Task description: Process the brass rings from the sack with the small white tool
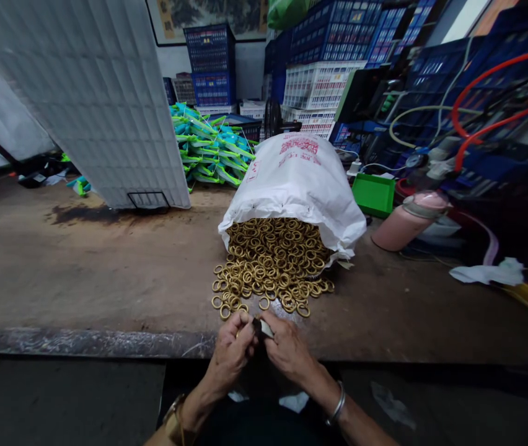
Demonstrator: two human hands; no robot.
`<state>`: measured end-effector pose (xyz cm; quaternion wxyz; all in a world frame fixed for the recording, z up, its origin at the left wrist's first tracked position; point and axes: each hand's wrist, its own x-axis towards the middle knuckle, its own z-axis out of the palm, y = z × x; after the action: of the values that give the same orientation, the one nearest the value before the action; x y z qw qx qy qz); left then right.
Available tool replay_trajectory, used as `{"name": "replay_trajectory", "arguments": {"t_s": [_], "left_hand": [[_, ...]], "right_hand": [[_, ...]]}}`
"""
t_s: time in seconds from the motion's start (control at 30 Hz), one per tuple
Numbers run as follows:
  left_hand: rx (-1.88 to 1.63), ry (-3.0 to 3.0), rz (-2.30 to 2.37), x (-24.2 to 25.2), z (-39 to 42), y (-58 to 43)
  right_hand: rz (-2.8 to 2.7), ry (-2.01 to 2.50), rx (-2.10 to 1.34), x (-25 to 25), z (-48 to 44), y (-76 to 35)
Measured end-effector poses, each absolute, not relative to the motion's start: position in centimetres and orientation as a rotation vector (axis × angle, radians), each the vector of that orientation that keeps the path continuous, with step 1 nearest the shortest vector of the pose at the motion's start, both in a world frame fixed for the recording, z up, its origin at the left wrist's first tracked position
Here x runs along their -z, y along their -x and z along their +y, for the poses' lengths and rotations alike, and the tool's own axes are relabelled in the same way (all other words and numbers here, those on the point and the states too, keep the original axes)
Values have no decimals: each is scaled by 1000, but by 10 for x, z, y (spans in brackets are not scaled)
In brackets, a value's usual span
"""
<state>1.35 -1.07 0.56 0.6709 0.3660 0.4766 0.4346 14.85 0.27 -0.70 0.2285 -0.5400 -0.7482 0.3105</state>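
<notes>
Head view: both hands [235, 347] pinched around small dark-and-pale item [265, 329], possibly tool, near gold-coloured rings [268, 279].

Blue plastic crates [333, 28] and white plastic crates [322, 83] are standing stacked behind a brown surface [106, 272]; a framed painting [227, 11] is hanging on a dim, pale wall [249, 65].

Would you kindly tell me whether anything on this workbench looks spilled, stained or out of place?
A dark stain blotches the tabletop beside the white panel, unlike the paler surface around it. Gold-coloured rings spread from the white sack's mouth, perhaps deliberately.
</notes>
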Motion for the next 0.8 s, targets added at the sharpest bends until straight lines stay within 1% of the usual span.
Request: {"name": "replay_trajectory", "arguments": {"t_s": [0.17, 0.3, 0.43, 0.53, 0.63, 0.8], "left_hand": [[-1032, -944, 1095, -5, -11, -14], [-1075, -1046, 1070, -7, -13, -11], [-1036, -1047, 1113, -14, -22, -7], [-950, -967, 1035, -15, -32, -4], [-882, -760, 942, -11, -36, -3], [-908, -596, 894, -6, -31, 0]], "right_hand": [[-2172, 1533, -731, 7, 3, -148], [-2258, 1563, -698, 11, 2, -148], [-2299, 1705, -608, 17, 5, -149], [-2254, 1877, -507, 18, 12, -152], [-2161, 2022, -396, 16, 20, -154], [-2074, 2094, -281, 12, 27, -145]]}}
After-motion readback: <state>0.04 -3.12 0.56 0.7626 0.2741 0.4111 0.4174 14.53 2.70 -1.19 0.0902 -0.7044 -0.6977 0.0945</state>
